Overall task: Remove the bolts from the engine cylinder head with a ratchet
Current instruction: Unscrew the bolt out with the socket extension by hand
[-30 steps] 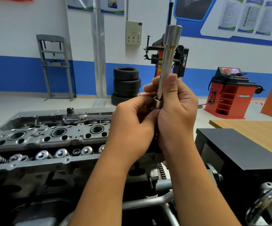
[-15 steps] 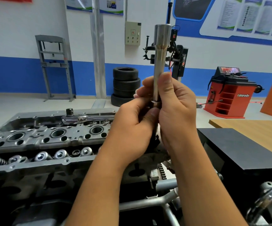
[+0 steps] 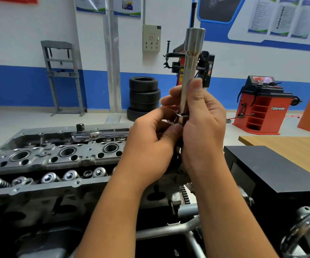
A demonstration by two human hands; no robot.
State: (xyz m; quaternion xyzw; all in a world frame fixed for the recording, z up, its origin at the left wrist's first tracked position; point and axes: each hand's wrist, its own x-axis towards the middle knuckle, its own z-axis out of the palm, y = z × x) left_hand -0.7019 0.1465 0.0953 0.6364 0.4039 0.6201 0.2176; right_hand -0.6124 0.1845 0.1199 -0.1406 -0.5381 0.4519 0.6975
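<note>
1. Both hands meet above the cylinder head's point(image 3: 57, 157) right end: right hand point(image 3: 202, 123) grips the upright extension bar point(image 3: 189, 71), left hand point(image 3: 150, 144) pinches its lower end.
2. The ratchet point(image 3: 98, 135) lies lengthwise on the cylinder head's far edge, nearer the left hand.

bare left hand point(image 3: 150, 146), bare right hand point(image 3: 204, 127), no sleeves

**What you cannot see from here**

Your right hand point(image 3: 202, 116) and left hand point(image 3: 150, 144) cover the lower end of the steel rod point(image 3: 188, 71), so whatever it plugs into stays hidden. Your left hand also hides the ratchet point(image 3: 98, 135) handle's right end. The engine head point(image 3: 44, 157) runs off the left edge. The wall posters point(image 3: 288, 17) are too blurred to read.
</note>
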